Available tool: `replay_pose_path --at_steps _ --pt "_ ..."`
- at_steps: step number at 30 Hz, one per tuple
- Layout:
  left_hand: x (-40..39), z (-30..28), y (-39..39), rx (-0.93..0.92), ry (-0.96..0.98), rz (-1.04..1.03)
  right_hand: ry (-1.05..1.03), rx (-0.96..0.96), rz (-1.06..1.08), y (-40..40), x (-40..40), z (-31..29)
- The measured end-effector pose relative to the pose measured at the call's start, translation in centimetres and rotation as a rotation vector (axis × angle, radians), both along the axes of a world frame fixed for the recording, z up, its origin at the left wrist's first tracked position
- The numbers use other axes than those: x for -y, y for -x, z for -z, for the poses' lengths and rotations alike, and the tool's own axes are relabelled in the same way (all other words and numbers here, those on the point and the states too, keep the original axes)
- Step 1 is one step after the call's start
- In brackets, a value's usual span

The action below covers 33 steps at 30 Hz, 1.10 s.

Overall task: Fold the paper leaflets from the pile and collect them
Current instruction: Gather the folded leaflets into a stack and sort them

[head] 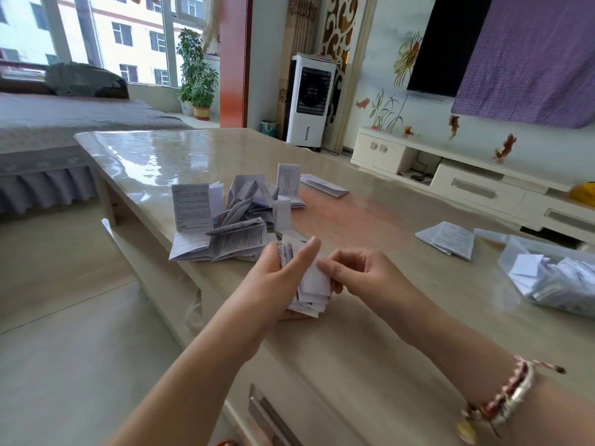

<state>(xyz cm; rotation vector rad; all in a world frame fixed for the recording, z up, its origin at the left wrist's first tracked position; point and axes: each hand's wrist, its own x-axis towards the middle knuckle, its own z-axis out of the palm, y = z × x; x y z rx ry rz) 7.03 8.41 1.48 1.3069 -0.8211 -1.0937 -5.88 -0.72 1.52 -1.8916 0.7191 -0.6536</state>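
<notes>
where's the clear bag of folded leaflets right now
In the head view the clear bag of folded leaflets lies on the table at the far right edge, beyond the right hand and just past a flat leaflet.

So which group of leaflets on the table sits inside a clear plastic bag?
The group at the far right edge: small folded leaflets inside a clear bag. The pile ahead of the hands and the flat stack lie bare on the table.
</notes>
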Motion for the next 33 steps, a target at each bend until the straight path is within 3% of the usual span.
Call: replay_pose_path --at_steps 4,8,12,16,19,26,29,33 --pt "-0.5 0.4 -0.8 -0.061 -0.016 -0.012 0.031 0.0 0.083 -1.2 2.3 0.1" --pt "-0.8 0.5 -1.5 -0.077 -0.031 -0.021 0.426 -0.164 0.136 -2.8 5.8 1.3" --pt "-0.8 0.4 -2.0 -0.046 -0.011 -0.022 0.539 -0.345 0.025 -5.4 7.3 1.8" --pt "-0.6 0.4 -2.3 -0.015 -0.014 -0.017 0.734 -0.493 0.076 -6.5 7.6 2.0" --pt "-0.6 0.5 -2.4 0.004 -0.032 -0.011 0.867 -0.499 0.137 -6.2 7.3 1.9" --pt "-0.5 0.1 -2.0 -0.014 -0.04 -0.028 0.737 -0.252 0.355 -1.7 4.0 -1.0" --pt "-0.5 -0.1 -1.6 -0.018 -0.044 -0.033 0.717 -0.165 0.255 0.9 1.3 -3.0" --pt "-0.6 -0.4 -1.0 -0.022 -0.012 -0.002 0.642 -0.114 -0.029 2.7 -0.7 -4.5"
